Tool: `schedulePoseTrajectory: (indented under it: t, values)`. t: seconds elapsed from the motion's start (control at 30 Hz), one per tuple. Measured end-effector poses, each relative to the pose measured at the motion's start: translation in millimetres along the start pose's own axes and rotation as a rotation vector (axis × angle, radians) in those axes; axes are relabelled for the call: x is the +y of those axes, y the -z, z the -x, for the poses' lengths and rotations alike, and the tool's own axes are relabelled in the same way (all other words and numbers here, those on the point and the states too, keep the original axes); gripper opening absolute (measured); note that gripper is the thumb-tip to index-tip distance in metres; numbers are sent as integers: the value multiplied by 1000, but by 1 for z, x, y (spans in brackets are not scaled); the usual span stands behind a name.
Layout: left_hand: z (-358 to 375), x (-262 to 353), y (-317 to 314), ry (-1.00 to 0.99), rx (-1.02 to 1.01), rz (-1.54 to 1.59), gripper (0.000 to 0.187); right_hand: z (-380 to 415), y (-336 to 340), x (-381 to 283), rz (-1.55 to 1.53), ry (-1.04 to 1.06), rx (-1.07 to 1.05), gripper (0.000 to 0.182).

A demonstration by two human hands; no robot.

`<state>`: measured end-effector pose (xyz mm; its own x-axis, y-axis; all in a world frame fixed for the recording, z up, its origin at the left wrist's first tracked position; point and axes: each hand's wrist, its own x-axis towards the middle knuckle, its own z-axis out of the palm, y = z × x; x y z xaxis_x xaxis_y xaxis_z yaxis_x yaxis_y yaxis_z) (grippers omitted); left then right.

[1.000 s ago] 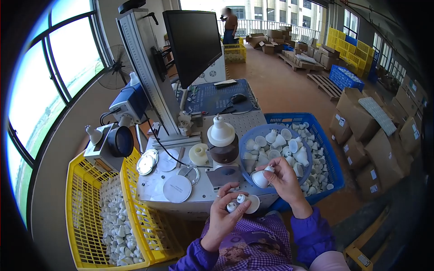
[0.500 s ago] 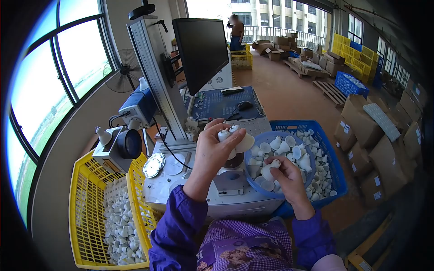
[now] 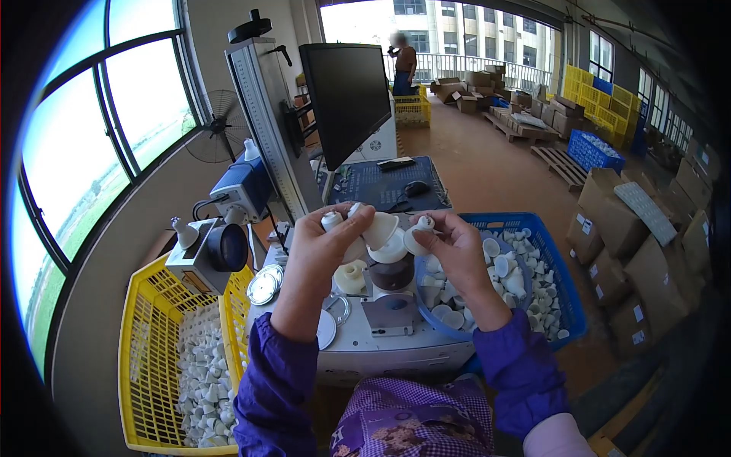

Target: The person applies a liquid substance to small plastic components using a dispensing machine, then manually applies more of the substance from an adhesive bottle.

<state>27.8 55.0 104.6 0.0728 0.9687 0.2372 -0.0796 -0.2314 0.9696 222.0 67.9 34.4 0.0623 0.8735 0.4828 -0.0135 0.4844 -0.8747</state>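
Observation:
My left hand (image 3: 318, 250) is closed around white bulb housings (image 3: 378, 230), at least two, with their narrow necks up between the fingers. My right hand (image 3: 461, 255) grips another white bulb housing (image 3: 417, 238) by its neck, close beside the left hand's pieces. Just below both hands is a dark round fixture (image 3: 392, 277) with a white round top (image 3: 388, 250), partly hidden by the housings. Under my right forearm stands a round blue basin (image 3: 451, 333) holding several white housings.
A yellow crate (image 3: 134, 381) full of white parts is at lower left, a blue crate (image 3: 572, 301) at right. A laser-like head (image 3: 205, 251), column (image 3: 263, 114) and monitor (image 3: 346, 99) rise over the bench. Cartons (image 3: 609, 221) line the right; a person (image 3: 403, 65) stands far back.
My right hand has lifted a bulb housing out from over the basin and moved left, next to my left hand. My left hand has shifted slightly left, and the view has shifted a little.

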Motion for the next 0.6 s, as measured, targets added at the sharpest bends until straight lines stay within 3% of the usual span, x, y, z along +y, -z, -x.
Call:
schedulePoseTrajectory:
  t: [0.1,0.27,0.43,0.6]
  values:
    - [19,-5,24,-88,32,99,30,-12,-17,0,33,54,-16,26]
    - [56,-32,44,-67,86,189,23,-24,-37,22,211,126,-69,31]
    - [80,-61,52,50,110,244,18,-22,-40,21,302,116,-49,30]
    - [96,-79,49,171,100,289,17,-19,-44,27,378,234,61,31]
